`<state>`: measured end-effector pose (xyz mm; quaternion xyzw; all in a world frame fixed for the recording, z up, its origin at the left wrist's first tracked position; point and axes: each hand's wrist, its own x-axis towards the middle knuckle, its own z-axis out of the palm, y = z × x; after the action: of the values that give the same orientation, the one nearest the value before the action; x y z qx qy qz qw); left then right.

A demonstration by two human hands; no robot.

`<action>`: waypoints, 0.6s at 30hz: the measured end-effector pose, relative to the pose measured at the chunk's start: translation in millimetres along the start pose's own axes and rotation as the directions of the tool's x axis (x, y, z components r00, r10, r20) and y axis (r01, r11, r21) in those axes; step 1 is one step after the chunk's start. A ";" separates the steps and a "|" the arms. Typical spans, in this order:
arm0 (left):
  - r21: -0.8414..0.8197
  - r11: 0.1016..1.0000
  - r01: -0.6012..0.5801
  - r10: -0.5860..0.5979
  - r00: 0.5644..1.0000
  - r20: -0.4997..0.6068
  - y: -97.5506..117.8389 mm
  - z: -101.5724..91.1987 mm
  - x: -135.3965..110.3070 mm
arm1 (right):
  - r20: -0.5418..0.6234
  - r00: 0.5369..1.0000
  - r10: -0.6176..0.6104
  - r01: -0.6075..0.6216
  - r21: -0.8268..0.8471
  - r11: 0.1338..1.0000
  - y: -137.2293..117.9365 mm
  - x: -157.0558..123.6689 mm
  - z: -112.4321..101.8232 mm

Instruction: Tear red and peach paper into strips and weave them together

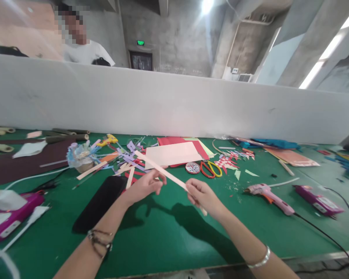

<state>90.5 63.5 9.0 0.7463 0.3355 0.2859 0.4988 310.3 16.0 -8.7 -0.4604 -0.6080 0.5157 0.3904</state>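
A long pale pink paper strip (174,179) slants across in front of me, above the green table. Between its thumb and fingers, my right hand (203,197) pinches the strip near its lower end, and a short end pokes out below. My left hand (147,184) is just left of the strip, its fingers loosely bent and apart, with nothing seen in them. Behind the strip lie a pale pink paper sheet (174,153) and red paper (165,141). Scissors with red and yellow handles (211,169) rest beside a round dish of small beads (192,167).
A black pouch (100,205) lies under my left forearm. At right are a pink glue gun (272,197) with a cord and a purple power strip (318,199). Paper scraps (130,157) and a blue flower-like craft (83,157) sit left. A white partition (174,104) runs behind.
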 end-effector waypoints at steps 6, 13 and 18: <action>0.074 0.990 0.119 -0.115 0.992 -0.045 6.6 24.7 12.9 | -0.094 0.983 -0.160 0.130 -0.263 0.956 3.5 17.4 18.8; 0.113 0.980 0.164 -0.137 0.966 -0.219 -14.0 7.8 11.1 | -0.128 0.958 -0.256 0.126 -0.613 0.780 10.0 17.8 3.1; 0.134 0.977 0.167 -0.120 0.945 -0.306 -7.0 -21.4 -0.6 | -0.137 0.970 -0.200 0.076 -0.612 0.787 23.7 -3.1 -19.0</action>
<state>72.3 76.8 9.7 0.7057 0.4816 0.3297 0.4017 332.9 19.1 -29.0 -0.5629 -0.7312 0.2181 0.3177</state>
